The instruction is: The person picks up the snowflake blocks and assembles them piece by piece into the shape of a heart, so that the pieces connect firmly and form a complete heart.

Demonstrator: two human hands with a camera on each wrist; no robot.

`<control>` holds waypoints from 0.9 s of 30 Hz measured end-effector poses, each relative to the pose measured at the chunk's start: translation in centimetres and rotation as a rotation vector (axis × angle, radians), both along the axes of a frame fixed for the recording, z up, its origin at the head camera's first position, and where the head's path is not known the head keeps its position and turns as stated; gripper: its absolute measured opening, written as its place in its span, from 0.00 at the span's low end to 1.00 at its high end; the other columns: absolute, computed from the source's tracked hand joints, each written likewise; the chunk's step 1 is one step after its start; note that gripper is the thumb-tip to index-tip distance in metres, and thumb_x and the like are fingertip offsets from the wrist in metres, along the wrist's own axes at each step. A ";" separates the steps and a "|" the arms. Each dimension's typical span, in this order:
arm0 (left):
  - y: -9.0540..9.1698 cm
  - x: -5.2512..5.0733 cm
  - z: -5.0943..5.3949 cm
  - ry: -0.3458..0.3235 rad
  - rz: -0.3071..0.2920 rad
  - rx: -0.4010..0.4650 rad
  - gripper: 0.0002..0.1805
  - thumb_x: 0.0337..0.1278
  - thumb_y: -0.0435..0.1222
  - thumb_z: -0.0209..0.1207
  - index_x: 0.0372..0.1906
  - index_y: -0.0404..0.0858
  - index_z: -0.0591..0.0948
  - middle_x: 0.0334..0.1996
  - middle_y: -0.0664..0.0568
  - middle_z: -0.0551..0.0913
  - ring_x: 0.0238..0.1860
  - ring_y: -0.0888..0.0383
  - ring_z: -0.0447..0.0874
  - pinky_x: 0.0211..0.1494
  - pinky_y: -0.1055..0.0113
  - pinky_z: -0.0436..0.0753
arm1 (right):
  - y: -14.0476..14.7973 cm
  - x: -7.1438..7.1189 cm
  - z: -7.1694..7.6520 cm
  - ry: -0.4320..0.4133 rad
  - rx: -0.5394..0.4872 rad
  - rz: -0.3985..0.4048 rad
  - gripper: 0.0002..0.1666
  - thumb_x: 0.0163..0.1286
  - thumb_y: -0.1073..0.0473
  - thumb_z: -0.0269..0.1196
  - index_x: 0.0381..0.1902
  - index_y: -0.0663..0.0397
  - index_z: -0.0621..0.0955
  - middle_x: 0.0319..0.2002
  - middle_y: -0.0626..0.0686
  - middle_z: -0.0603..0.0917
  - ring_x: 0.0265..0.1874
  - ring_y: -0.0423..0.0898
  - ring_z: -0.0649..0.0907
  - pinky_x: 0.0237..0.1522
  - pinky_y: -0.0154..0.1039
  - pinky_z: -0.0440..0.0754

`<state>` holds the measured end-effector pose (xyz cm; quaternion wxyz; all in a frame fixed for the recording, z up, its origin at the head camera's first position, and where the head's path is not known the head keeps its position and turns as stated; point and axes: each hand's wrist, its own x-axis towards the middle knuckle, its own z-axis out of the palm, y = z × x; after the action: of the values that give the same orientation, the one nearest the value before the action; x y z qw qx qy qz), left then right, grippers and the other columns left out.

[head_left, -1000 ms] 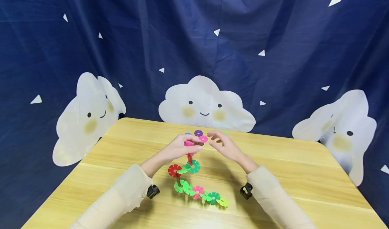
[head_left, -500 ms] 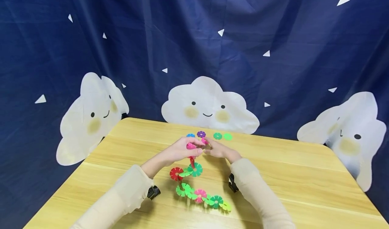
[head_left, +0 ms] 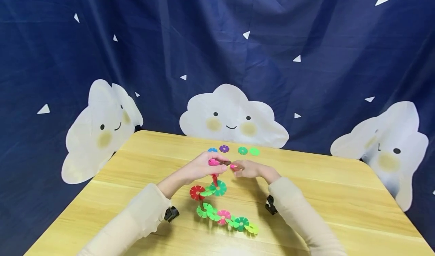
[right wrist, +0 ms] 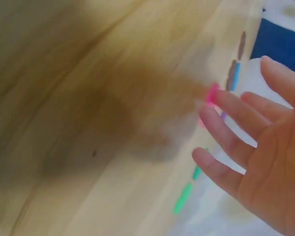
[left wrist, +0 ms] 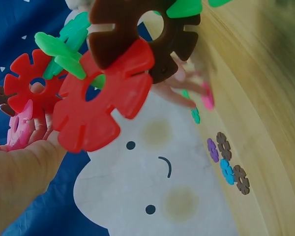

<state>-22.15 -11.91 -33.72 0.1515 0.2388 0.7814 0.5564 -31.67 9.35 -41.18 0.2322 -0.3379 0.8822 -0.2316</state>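
left grip (head_left: pixel 198 168) curled, right grip (head_left: pixel 250 169) loosely splayed

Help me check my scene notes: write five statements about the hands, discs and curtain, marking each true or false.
1. The left hand holds a linked chain of flower-shaped discs. True.
2. In the head view, the chain ends at the bottom in a purple disc. False: it ends in a yellow disc.
3. A pink disc is at the fingertips of the right hand. True.
4. The curtain is red. False: it is dark blue.
5. A purple disc lies on the table, beyond both hands. True.
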 end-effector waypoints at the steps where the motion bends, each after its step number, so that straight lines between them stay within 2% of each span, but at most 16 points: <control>1: 0.0 0.0 0.0 0.003 -0.003 0.000 0.22 0.59 0.38 0.55 0.54 0.28 0.73 0.49 0.40 0.74 0.40 0.54 0.78 0.46 0.64 0.79 | 0.3 0.3 0.2 0.010 0.011 0.018 0.30 0.66 0.59 0.55 0.62 0.69 0.64 0.54 0.66 0.74 0.54 0.59 0.74 0.56 0.53 0.69; 6: 0.1 0.2 0.2 0.017 -0.020 0.006 0.20 0.59 0.36 0.55 0.54 0.28 0.74 0.52 0.38 0.75 0.44 0.50 0.78 0.47 0.64 0.78 | 0.9 1.2 0.4 0.099 0.052 0.079 0.28 0.60 0.63 0.61 0.57 0.71 0.69 0.44 0.63 0.80 0.45 0.55 0.79 0.49 0.47 0.75; 9: 0.3 0.3 0.4 0.022 -0.031 0.001 0.20 0.59 0.35 0.56 0.53 0.28 0.74 0.51 0.38 0.76 0.45 0.52 0.78 0.48 0.64 0.78 | 0.9 1.6 0.0 0.180 0.111 0.047 0.28 0.55 0.63 0.65 0.54 0.67 0.72 0.41 0.60 0.80 0.44 0.54 0.78 0.50 0.48 0.74; 12: 0.5 0.5 0.6 0.028 -0.044 -0.007 0.19 0.58 0.34 0.56 0.52 0.28 0.74 0.51 0.37 0.76 0.49 0.51 0.77 0.51 0.63 0.77 | 1.0 1.9 -0.4 0.240 0.191 -0.005 0.23 0.52 0.62 0.68 0.46 0.60 0.76 0.37 0.55 0.78 0.41 0.50 0.75 0.48 0.47 0.74; 16: 0.5 0.5 0.7 0.031 -0.041 -0.013 0.18 0.58 0.33 0.56 0.52 0.28 0.74 0.51 0.38 0.77 0.53 0.47 0.75 0.54 0.61 0.75 | 1.0 2.1 -0.8 0.253 0.231 -0.054 0.15 0.51 0.63 0.68 0.35 0.56 0.75 0.31 0.52 0.72 0.34 0.47 0.71 0.40 0.44 0.74; 18: 0.5 0.5 0.7 0.031 -0.039 -0.013 0.18 0.57 0.32 0.56 0.52 0.28 0.75 0.50 0.39 0.78 0.53 0.48 0.76 0.54 0.61 0.75 | 1.0 2.1 -0.9 0.252 0.217 -0.073 0.15 0.51 0.64 0.68 0.35 0.56 0.74 0.32 0.54 0.70 0.33 0.48 0.72 0.39 0.45 0.75; 23: 0.7 0.4 0.7 0.023 -0.045 -0.012 0.19 0.57 0.33 0.57 0.52 0.28 0.75 0.50 0.40 0.78 0.52 0.49 0.76 0.54 0.62 0.75 | 1.4 2.1 -1.4 0.241 0.190 -0.126 0.22 0.52 0.63 0.67 0.44 0.57 0.72 0.37 0.59 0.70 0.36 0.51 0.75 0.42 0.49 0.76; 27: 0.8 0.4 0.7 0.025 -0.054 -0.005 0.20 0.57 0.34 0.57 0.53 0.27 0.74 0.50 0.39 0.78 0.53 0.49 0.76 0.54 0.61 0.75 | 1.6 1.9 -1.7 0.219 0.165 -0.140 0.19 0.52 0.64 0.68 0.39 0.58 0.72 0.35 0.56 0.69 0.35 0.49 0.71 0.41 0.45 0.74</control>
<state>-21.77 -11.13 -33.06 0.1572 0.2664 0.7780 0.5469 -29.81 10.98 -42.84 0.1451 -0.2787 0.9396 -0.1356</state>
